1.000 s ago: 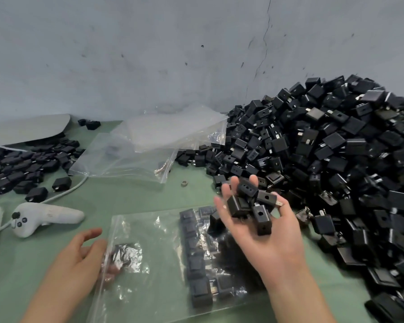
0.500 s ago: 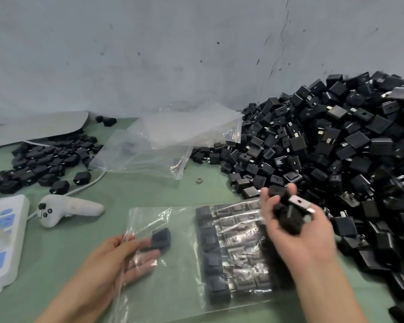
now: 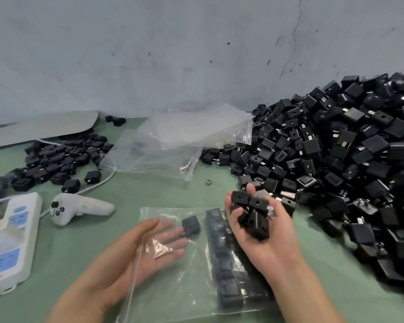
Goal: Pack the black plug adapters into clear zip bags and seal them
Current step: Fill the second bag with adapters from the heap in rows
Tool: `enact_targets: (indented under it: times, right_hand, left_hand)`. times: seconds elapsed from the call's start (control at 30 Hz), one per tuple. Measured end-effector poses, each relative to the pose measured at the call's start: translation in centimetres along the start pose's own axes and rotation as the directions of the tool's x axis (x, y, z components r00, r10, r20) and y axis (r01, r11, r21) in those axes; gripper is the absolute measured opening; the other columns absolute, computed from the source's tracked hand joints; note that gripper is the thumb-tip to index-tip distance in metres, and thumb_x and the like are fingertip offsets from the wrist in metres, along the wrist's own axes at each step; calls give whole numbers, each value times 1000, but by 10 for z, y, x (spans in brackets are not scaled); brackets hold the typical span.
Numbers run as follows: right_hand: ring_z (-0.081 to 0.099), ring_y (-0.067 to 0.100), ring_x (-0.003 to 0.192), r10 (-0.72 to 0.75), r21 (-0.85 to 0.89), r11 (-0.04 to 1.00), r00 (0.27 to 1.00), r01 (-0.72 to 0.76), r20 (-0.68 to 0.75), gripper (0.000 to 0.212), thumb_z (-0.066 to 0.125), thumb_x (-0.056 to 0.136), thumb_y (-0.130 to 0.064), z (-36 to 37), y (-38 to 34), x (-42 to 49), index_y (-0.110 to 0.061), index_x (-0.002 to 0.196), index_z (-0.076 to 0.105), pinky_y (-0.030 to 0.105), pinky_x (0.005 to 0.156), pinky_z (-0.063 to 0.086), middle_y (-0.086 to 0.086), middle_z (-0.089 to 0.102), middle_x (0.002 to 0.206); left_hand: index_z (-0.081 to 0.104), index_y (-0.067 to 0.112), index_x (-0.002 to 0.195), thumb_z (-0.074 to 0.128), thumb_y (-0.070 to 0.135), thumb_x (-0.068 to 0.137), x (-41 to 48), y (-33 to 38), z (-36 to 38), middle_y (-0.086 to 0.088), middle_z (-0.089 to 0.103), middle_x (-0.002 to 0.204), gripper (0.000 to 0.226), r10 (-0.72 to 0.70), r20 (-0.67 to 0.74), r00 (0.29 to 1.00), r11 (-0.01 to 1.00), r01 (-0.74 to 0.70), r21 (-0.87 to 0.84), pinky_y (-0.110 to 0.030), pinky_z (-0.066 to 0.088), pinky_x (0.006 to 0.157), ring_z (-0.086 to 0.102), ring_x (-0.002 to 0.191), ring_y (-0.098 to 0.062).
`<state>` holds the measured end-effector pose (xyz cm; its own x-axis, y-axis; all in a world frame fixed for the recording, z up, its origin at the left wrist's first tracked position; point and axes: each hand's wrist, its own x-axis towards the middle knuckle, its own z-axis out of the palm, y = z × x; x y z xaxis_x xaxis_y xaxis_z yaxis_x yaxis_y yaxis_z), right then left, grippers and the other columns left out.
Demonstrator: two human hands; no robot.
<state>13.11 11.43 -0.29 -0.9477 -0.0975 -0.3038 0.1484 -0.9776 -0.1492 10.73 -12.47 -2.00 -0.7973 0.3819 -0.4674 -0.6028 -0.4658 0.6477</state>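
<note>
A clear zip bag (image 3: 173, 290) lies flat on the green table in front of me. A row of black plug adapters (image 3: 224, 264) is lined up inside it. My left hand (image 3: 135, 257) reaches into the bag's mouth, palm up and fingers spread under the film. One loose adapter (image 3: 191, 226) lies at its fingertips, just left of the row. My right hand (image 3: 268, 238) hovers over the bag's right side, cupped around a handful of adapters (image 3: 252, 215).
A big heap of adapters (image 3: 336, 159) fills the right side up to the wall. A smaller pile (image 3: 56, 159) sits at left. Empty clear bags (image 3: 177, 141) lie behind. A white controller (image 3: 79, 207), a power strip (image 3: 7, 241) and a small metal ring (image 3: 207, 182) are nearby.
My left hand has slid deeper into the bag and flattened out, with the single adapter now nearer the row. My right hand keeps its handful and has come over the bag.
</note>
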Motion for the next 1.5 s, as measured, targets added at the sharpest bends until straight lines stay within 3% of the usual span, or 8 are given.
enact_targets:
  times: [0.4, 0.7, 0.83, 0.93, 1.03, 1.1, 1.23, 1.5]
  right_hand:
    - [67, 36, 99, 12, -27, 1000, 999, -13, -40, 29, 52, 96, -25, -6, 1, 4, -11, 103, 77, 31, 67, 57, 22, 65, 124]
    - [68, 41, 104, -11, -25, 1000, 1000, 11, -14, 34, 52, 98, -27, -9, 1, 6, -7, 108, 77, 40, 72, 61, 26, 67, 120]
    - [67, 44, 105, -14, -18, 1000, 1000, 14, -7, 37, 52, 99, -30, -12, 0, 6, -5, 114, 75, 43, 77, 61, 28, 66, 120]
    - [66, 45, 108, -10, -26, 1000, 1000, 10, 18, 36, 53, 95, -27, -11, 1, 5, -6, 120, 69, 52, 87, 58, 28, 65, 123]
    - [66, 47, 109, 14, -43, 999, 998, -12, 57, 43, 57, 85, -25, -9, 5, 5, -9, 124, 66, 59, 88, 55, 26, 66, 124]
    - [65, 48, 110, 42, -64, 997, 996, -37, 78, 41, 55, 89, -23, -7, 9, 6, -10, 126, 65, 62, 91, 53, 26, 65, 125]
    - [57, 52, 120, 181, -109, 980, 975, -167, 129, 39, 47, 99, -27, -7, 23, 9, -9, 130, 62, 67, 105, 39, 27, 59, 134]
    - [55, 46, 126, 357, -133, 931, 923, -339, 147, 43, 45, 98, -32, -4, 43, 8, -9, 132, 61, 63, 103, 44, 30, 56, 137]
  left_hand:
    - [50, 2, 137, 65, 20, 80, 17, 2, 16, -27, 62, 129, 61, 20, 51, 998, 1000, -20, -14, -57, 45, 106, 62, 119, -42]
    - [51, 2, 135, 53, 14, 86, 15, -5, 20, -28, 64, 126, 51, 73, 3, 997, 989, -72, -126, -55, 44, 103, 64, 114, -44]
    - [58, -4, 128, 57, 18, 89, 6, 9, 14, -26, 67, 120, 44, 130, -123, 984, 991, -127, 31, -53, 52, 99, 65, 115, -39]
    - [66, 5, 113, 53, 13, 97, -1, 19, 10, -14, 74, 101, 22, 506, -372, 778, 836, -336, 434, -38, 55, 79, 72, 90, -25]
    - [61, 39, 106, 52, 28, 96, -16, 17, 25, 16, 66, 87, 18, 901, -108, 420, 278, -368, 887, -26, 48, 60, 62, 73, -3]
    - [61, 47, 103, 52, 42, 93, -20, 7, 43, 21, 66, 88, 14, 877, 96, 471, 142, -444, 885, -18, 48, 53, 62, 69, -3]
    - [62, 51, 105, 52, 47, 98, -9, -21, 68, 24, 68, 90, 13, 768, 208, 606, 155, -490, 858, -15, 49, 56, 64, 69, -6]
    - [68, 34, 86, 57, 57, 90, 0, -23, 64, 16, 72, 78, 26, 702, 45, 711, 329, -380, 865, -18, 46, 60, 66, 71, 0]
